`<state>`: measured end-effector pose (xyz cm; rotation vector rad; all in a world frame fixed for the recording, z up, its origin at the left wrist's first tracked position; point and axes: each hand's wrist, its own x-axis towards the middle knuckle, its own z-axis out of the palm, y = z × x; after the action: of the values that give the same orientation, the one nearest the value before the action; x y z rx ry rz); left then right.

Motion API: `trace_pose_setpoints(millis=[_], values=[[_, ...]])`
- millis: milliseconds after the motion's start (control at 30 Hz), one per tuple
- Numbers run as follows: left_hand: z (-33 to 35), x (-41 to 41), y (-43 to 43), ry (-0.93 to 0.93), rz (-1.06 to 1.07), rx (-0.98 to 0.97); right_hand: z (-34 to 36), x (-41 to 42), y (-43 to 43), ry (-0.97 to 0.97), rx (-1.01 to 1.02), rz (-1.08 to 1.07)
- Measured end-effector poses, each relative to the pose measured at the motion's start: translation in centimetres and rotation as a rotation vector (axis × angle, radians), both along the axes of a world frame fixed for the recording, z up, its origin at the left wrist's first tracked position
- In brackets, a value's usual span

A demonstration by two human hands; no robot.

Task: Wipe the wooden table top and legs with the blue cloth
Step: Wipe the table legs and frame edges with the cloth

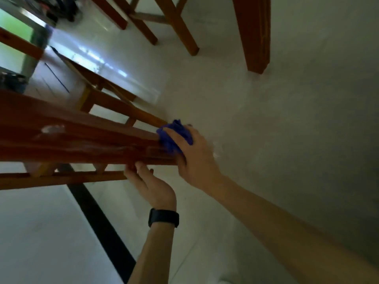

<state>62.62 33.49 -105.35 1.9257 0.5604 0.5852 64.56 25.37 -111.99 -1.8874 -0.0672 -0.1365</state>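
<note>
Head view, tilted and blurred. Right hand (192,152) grips the bunched blue cloth (175,135), pressing it against the lower end of a wooden table leg (82,144). Left hand (152,184), black watch (163,218) at the wrist, sits just under the same leg, fingers straight and touching its underside. Beyond the leg, pale floor (287,119) and more wooden legs (254,33).

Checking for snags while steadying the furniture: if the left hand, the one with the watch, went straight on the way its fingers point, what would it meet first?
Probably the wooden leg: the left hand already has its fingers at its underside. Depth is unclear.
</note>
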Motion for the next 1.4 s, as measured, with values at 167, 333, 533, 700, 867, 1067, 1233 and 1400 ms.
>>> trace_pose_setpoints(millis=[167, 333, 533, 700, 867, 1067, 1233, 1400], values=[[-4.7, 0.9, 1.5, -0.181, 0.02, 0.09, -10.6, 0.2, -2.5, 0.493, -0.02, 0.072], [-4.3, 1.1, 1.7, -0.272, -0.053, 0.103, -0.5, 7.4, -4.9, 0.318, 0.259, -0.016], [4.7, 2.6, 1.9, -0.435, 0.016, 0.07, 22.4, 9.9, -2.2, -0.248, 0.783, 0.358], [10.9, 2.6, 2.2, -0.568, -0.033, 0.108, 21.9, 8.8, 0.8, -0.258, 0.645, 0.274], [12.6, 2.2, 0.7, -0.519, -0.025, 0.059, 7.7, 7.6, -1.0, 0.106, 0.387, 0.189], [12.3, 1.8, -0.4, -0.449, 0.019, 0.107, 13.8, 8.3, -2.2, -0.052, 0.601, 0.291], [12.2, 2.0, -0.8, -0.449, 0.067, 0.104, 19.3, 7.0, -1.4, -0.475, 0.606, 0.348], [11.9, 2.1, -0.7, -0.439, 0.097, 0.106, 3.9, 6.6, 0.4, 0.084, 0.379, 0.06]])
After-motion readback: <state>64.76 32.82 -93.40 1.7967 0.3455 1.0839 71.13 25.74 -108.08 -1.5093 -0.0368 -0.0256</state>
